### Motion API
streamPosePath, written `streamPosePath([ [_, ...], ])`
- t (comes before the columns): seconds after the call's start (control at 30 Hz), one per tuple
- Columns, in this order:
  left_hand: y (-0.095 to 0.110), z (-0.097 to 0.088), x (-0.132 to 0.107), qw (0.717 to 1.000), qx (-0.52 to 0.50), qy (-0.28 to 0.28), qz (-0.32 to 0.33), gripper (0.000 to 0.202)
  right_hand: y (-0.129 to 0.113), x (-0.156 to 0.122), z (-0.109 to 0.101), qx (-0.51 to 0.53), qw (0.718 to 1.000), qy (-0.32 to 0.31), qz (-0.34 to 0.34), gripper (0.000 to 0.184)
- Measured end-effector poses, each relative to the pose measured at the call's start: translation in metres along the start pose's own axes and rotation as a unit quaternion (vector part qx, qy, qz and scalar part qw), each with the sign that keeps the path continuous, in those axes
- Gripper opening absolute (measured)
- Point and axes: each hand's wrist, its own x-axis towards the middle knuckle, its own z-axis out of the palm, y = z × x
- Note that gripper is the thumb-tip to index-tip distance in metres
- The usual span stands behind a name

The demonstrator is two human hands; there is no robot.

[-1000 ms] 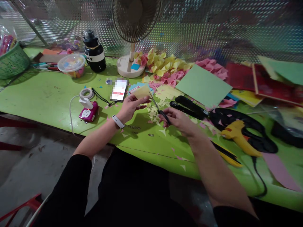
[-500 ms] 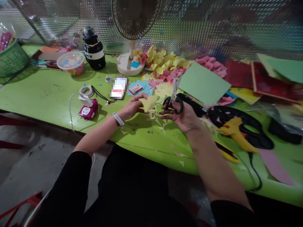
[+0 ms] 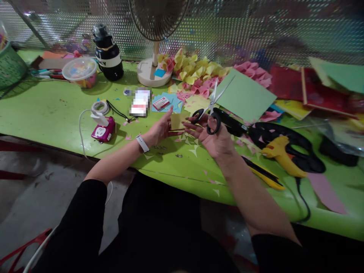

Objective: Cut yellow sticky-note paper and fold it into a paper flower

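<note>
A small folded yellow paper (image 3: 178, 120) is held between both hands over the green table (image 3: 51, 113). My left hand (image 3: 159, 130) pinches its left edge, and a white watch is on that wrist. My right hand (image 3: 211, 136) touches the paper's right side with its fingertips while black-handled scissors (image 3: 211, 110) hang on its fingers, blades open and pointing up and away. Yellow and pink paper scraps (image 3: 193, 149) lie under the hands.
A fan base (image 3: 153, 76), black bottle (image 3: 108, 57), plastic tub (image 3: 79, 72), phone (image 3: 140, 102), pink charger (image 3: 102, 131) and tape roll (image 3: 99, 107) stand left. Folded paper flowers (image 3: 199, 74), green card (image 3: 244, 96), stapler (image 3: 230, 123) and yellow glue gun (image 3: 280, 153) lie right.
The scissors stopped cutting; my right hand turned them upward, blades away from the paper. Both hands now hold the yellow paper, lowered slightly toward the table.
</note>
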Motion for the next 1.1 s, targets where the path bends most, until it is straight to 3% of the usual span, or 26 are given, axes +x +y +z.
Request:
streamPosePath([
  [0.13,0.000,0.004,-0.004,1.000,0.006,-0.016,0.026,0.026,-0.001,0.003,-0.003,-0.020,1.000,0.022,-0.007,0.059],
  [0.3,0.005,0.001,-0.004,0.999,-0.018,0.025,0.031,0.003,-0.004,0.006,-0.013,-0.048,0.998,0.048,-0.007,0.049],
  [0.43,0.014,0.002,-0.005,0.997,-0.015,0.071,0.039,0.008,-0.010,0.004,-0.021,-0.137,0.990,0.005,0.021,0.042],
  [0.67,0.020,0.002,-0.008,0.991,0.051,0.087,0.094,0.019,-0.010,0.003,-0.033,-0.196,0.974,-0.047,0.105,0.039],
  [0.9,0.023,0.006,-0.011,0.985,0.086,0.105,0.103,0.021,-0.007,0.000,-0.026,-0.221,0.965,-0.069,0.123,0.033],
  [1.1,0.022,0.006,-0.012,0.989,0.071,0.076,0.103,0.015,-0.007,-0.002,-0.024,-0.214,0.967,-0.080,0.108,0.032],
])
